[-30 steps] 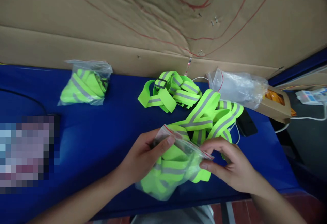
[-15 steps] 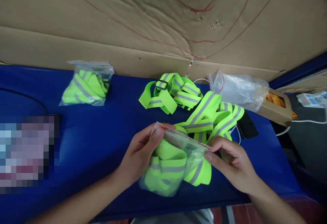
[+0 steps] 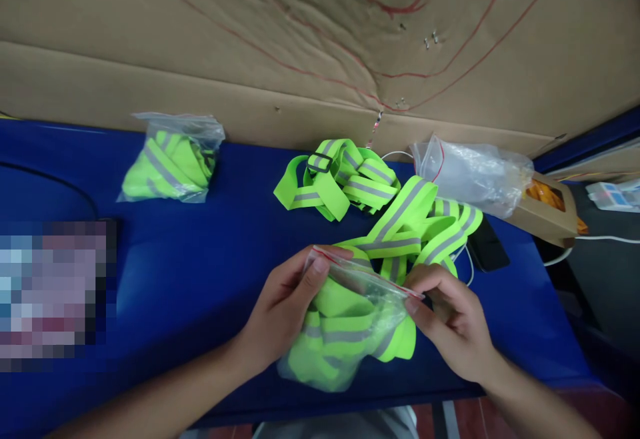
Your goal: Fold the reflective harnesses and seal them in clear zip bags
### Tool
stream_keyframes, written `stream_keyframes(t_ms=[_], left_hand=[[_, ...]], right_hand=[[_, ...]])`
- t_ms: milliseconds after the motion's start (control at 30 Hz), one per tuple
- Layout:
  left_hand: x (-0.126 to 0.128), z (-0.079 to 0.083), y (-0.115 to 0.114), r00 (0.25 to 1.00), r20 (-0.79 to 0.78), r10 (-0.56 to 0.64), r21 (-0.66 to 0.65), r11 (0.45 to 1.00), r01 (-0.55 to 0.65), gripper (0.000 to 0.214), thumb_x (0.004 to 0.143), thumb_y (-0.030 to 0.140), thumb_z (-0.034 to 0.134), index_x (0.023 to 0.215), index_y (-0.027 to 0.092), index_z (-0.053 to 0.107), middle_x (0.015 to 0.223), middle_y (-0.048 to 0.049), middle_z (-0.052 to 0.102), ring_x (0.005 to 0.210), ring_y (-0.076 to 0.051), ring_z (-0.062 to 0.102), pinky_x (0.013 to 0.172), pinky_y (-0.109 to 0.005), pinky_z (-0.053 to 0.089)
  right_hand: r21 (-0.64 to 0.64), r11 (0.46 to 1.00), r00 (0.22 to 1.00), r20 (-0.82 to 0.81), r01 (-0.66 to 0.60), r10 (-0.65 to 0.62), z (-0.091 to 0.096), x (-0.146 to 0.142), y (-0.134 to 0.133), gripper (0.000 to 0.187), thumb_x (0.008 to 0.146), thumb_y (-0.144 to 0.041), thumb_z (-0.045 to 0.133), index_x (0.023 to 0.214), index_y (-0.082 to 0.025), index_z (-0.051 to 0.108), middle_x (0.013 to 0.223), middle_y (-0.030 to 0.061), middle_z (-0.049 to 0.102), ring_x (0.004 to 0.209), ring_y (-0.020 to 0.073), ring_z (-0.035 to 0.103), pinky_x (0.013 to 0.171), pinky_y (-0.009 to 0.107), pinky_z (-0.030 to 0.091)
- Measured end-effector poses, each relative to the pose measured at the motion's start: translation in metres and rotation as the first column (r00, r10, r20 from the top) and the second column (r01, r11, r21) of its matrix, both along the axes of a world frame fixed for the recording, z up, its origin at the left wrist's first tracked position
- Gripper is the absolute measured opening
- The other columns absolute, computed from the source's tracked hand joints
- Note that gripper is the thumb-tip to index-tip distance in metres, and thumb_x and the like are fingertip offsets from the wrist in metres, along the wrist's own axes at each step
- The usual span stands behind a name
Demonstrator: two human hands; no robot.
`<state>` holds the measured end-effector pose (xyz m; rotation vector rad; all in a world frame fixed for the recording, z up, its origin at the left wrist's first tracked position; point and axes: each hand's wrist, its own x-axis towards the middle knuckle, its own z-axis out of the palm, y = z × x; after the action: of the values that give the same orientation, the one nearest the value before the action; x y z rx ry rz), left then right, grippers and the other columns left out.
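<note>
Between my hands is a clear zip bag (image 3: 345, 352) with a red seal line, holding a folded neon-green strap with grey reflective stripes. My left hand (image 3: 287, 299) pinches the bag's top left corner between thumb and fingers. At the right end of the seal, my right hand (image 3: 450, 319) pinches the edge with thumb and forefinger. Just behind the bag lie loose reflective straps (image 3: 425, 225) of the same green. A second strap bundle (image 3: 340, 179) with a black buckle sits farther back.
A filled bag of green strap (image 3: 170, 165) rests at the back left. At the back right are empty-looking plastic bags (image 3: 475, 175), a cardboard box (image 3: 545, 215) and a dark phone (image 3: 487, 245). A blurred-out screen (image 3: 55, 292) stands left on the blue table (image 3: 200, 259).
Both hands still grip the zip bag. Its left corner has shifted slightly right and down, and the seal edge is a little shorter between my hands.
</note>
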<state>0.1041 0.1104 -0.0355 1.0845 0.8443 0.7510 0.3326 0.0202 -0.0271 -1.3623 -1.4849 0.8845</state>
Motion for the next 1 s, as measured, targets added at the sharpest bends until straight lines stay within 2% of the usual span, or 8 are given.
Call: stream_keyframes(t_ms=[167,367,700,867,1000], left_hand=[[0.0007,0.0009,-0.0015,0.999,-0.043,0.002,0.025,1.000,0.000,0.040,0.104,0.051,0.051,0.110,0.020,0.076,0.099,-0.0055,0.080,0.093,-0.020,0.074,0.084,-0.027,0.056],[-0.0010,0.0004,-0.0039,0.997,-0.077,-0.029,0.101,0.994,0.037,0.042,0.105,0.052,0.051,0.111,0.021,0.077,0.099,-0.0053,0.080,0.095,-0.020,0.073,0.087,-0.027,0.055],[-0.0024,0.0013,-0.0097,0.994,-0.041,-0.097,0.150,0.983,0.103,0.032,0.106,0.043,0.052,0.116,0.027,0.077,0.111,-0.0021,0.079,0.103,-0.016,0.073,0.093,-0.022,0.054],[-0.0020,0.0042,-0.0091,0.992,-0.063,-0.111,0.193,0.974,0.121,0.031,0.106,0.042,0.052,0.114,0.026,0.077,0.113,-0.0022,0.080,0.107,-0.016,0.073,0.096,-0.021,0.054],[-0.0027,0.0021,-0.0093,0.979,-0.118,-0.166,0.198,0.962,0.187,0.035,0.106,0.045,0.051,0.119,0.024,0.075,0.112,-0.0040,0.080,0.104,-0.018,0.074,0.093,-0.023,0.055]], right_hand=[[-0.032,0.999,0.999,0.045,-0.023,0.025,0.0009,-0.0009,0.0005,0.008,0.097,-0.017,0.059,0.094,-0.024,0.057,0.079,-0.0022,0.059,0.069,0.0114,0.057,0.061,0.020,0.048],[-0.031,0.999,0.995,0.095,-0.010,0.013,0.0022,-0.0032,0.0006,0.011,0.094,-0.015,0.059,0.089,-0.023,0.056,0.071,-0.0043,0.057,0.061,0.0102,0.054,0.057,0.019,0.045],[-0.083,0.995,0.995,0.067,-0.063,0.069,0.0056,-0.0060,0.0010,0.014,0.090,-0.011,0.057,0.087,-0.023,0.052,0.069,-0.0058,0.053,0.059,0.0091,0.051,0.055,0.019,0.043],[-0.085,0.993,0.993,0.073,-0.086,0.092,0.0060,-0.0059,0.0001,0.012,0.089,-0.011,0.057,0.089,-0.023,0.054,0.076,-0.0040,0.057,0.066,0.0100,0.054,0.060,0.021,0.045],[-0.128,0.984,0.991,0.033,-0.121,0.126,0.0048,-0.0073,-0.0014,0.015,0.086,-0.009,0.057,0.089,-0.023,0.055,0.074,-0.0049,0.055,0.063,0.0089,0.050,0.057,0.020,0.042]])
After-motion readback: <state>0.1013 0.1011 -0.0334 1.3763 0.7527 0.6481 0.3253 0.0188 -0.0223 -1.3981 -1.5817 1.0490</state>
